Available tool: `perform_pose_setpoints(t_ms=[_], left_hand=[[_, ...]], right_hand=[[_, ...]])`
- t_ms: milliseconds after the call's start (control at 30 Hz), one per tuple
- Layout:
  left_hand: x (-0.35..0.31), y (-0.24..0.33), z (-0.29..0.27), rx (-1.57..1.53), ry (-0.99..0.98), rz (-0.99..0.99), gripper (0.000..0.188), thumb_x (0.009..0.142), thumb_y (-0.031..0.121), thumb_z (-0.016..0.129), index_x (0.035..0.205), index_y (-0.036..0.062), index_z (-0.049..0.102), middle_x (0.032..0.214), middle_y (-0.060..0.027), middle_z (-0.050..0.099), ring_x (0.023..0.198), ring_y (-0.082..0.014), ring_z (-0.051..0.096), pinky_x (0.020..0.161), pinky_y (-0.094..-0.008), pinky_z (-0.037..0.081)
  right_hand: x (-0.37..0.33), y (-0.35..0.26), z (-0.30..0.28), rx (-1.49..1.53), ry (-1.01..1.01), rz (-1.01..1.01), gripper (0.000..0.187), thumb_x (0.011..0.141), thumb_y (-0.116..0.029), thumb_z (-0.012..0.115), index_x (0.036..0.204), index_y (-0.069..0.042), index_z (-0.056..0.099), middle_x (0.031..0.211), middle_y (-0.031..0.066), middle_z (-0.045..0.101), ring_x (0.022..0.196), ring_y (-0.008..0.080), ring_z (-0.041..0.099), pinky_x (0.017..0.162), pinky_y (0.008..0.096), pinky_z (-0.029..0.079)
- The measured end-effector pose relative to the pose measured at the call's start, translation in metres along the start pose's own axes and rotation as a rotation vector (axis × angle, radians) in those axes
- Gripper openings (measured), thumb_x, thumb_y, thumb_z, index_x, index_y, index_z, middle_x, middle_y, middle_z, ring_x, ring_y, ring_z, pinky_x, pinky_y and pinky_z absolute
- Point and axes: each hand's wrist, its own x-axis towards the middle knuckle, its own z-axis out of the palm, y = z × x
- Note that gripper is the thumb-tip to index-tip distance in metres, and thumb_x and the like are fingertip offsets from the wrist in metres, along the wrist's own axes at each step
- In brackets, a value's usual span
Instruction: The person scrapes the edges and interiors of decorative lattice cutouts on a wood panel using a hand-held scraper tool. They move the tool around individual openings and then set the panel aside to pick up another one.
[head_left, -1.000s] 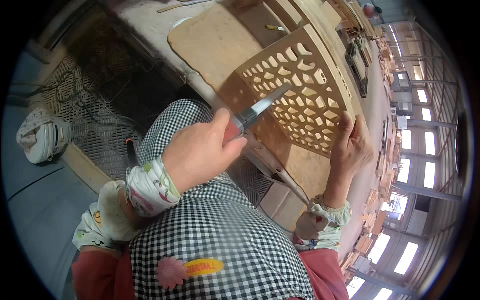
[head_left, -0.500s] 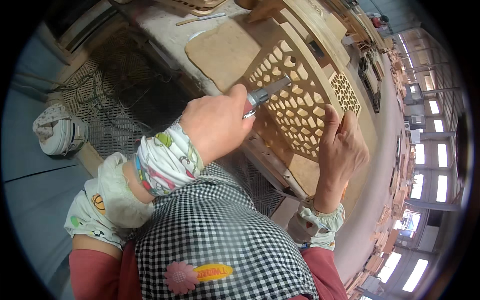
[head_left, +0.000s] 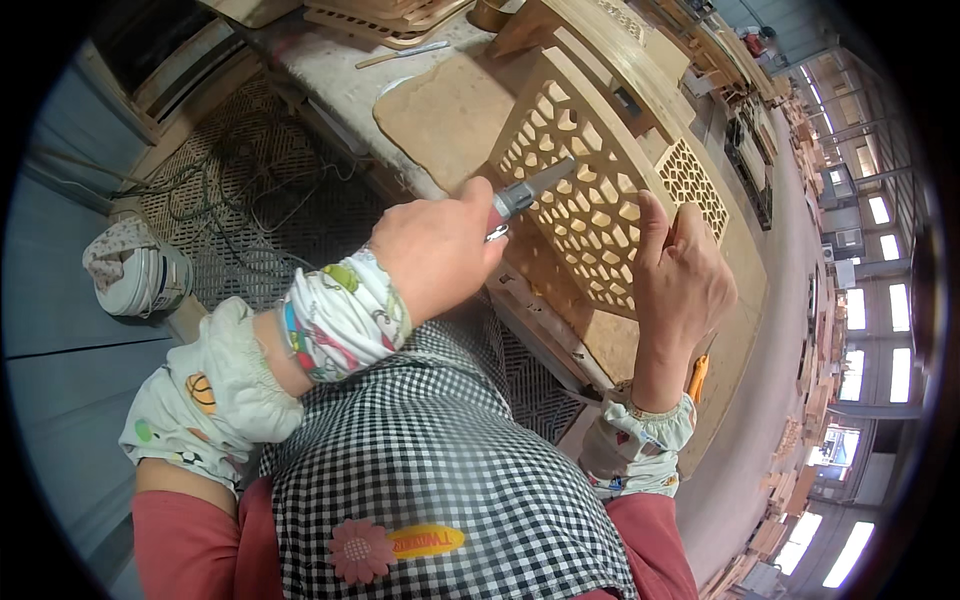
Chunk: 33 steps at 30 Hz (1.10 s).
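My left hand [head_left: 432,248] is wrapped round a hand-held file tool [head_left: 512,200] with a red body, a grey collar and a flat metal blade. Its blade points away to the upper right, with the tip over the upper holes of a wooden lattice panel [head_left: 598,265]. I cannot tell whether the tip touches the wood. Many irregular angular holes pierce the panel, which stands tilted on the bench. My right hand [head_left: 685,285] grips the panel's right edge, thumb on the near face and fingers curled behind.
A tan sheet [head_left: 445,120] lies on the bench beside a thin stick-like tool [head_left: 402,55]. Behind the panel are a wooden frame [head_left: 620,75] and a smaller lattice piece [head_left: 692,190]. An orange-handled tool [head_left: 698,378] lies by my right wrist. A white bucket [head_left: 140,272] and cables stand lower left.
The blade has swung slightly, its tip shifting a little to the left across the panel. The panel leans a bit differently, and more of the orange-handled tool shows. Both hands keep their holds.
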Motion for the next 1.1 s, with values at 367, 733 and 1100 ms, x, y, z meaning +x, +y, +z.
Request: perform_pose_setpoints(t_ms=[367, 733, 1100], left_hand=[[0.006, -0.001, 0.010, -0.014, 0.091, -0.008, 0.036, 0.101, 0.034, 0.066, 0.115, 0.0026, 0.057, 0.087, -0.0171, 0.078, 0.080, -0.0397, 0.077, 0.075, -0.0522, 0.060], [-0.026, -0.007, -0.015, -0.072, 0.084, -0.042, 0.040, 0.100, 0.036, 0.069, 0.113, 0.0020, 0.053, 0.081, -0.0233, 0.075, 0.073, -0.0448, 0.074, 0.065, -0.0549, 0.059], [-0.008, -0.009, -0.022, -0.011, 0.041, 0.000, 0.037, 0.099, 0.034, 0.069, 0.112, 0.0016, 0.056, 0.086, -0.0164, 0.078, 0.076, -0.0390, 0.076, 0.067, -0.0500, 0.060]], right_hand=[[-0.004, 0.002, 0.003, 0.010, 0.008, -0.006, 0.059, 0.102, -0.057, 0.067, 0.070, -0.010, 0.051, 0.064, 0.0073, 0.057, 0.054, 0.0299, 0.058, 0.052, 0.0408, 0.042], [-0.005, 0.003, 0.004, 0.008, 0.013, -0.036, 0.055, 0.102, -0.055, 0.069, 0.073, -0.011, 0.052, 0.064, 0.0079, 0.057, 0.057, 0.0314, 0.060, 0.053, 0.0430, 0.043], [-0.008, -0.001, 0.002, -0.039, 0.007, -0.032, 0.057, 0.102, -0.058, 0.067, 0.072, -0.011, 0.052, 0.063, 0.0071, 0.058, 0.054, 0.0303, 0.061, 0.050, 0.0412, 0.043]])
